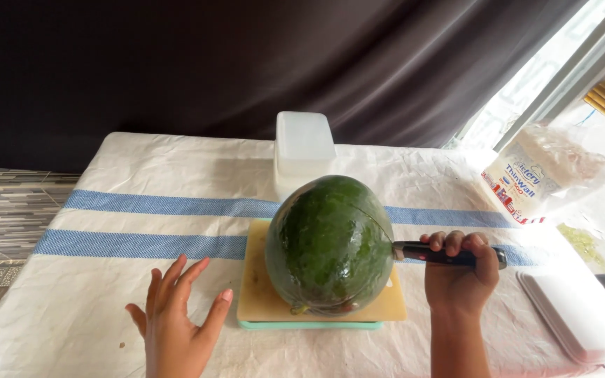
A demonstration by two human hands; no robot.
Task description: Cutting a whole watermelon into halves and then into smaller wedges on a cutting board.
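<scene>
Dark green watermelon [330, 241] upright on a beige cutting board [260, 294] at desk [71, 294] centre, a cut line running across its rind. Right hand [456, 269] at 3 o'clock of the melon, fist wrapped around a black knife [428, 253] handle, blade sunk into the fruit's side. Left hand [176, 318] at 8 o'clock, fingers spread wide, hovering apart from board and melon. White lidded container [304, 148] at 12 o'clock behind.

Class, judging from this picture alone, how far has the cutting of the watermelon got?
Done: the watermelon sits on the cutting board, a cut line across its rind. In hand: the right hand grips the knife, blade sunk in; the left hand hovers open. Left: it remains one piece.
</scene>
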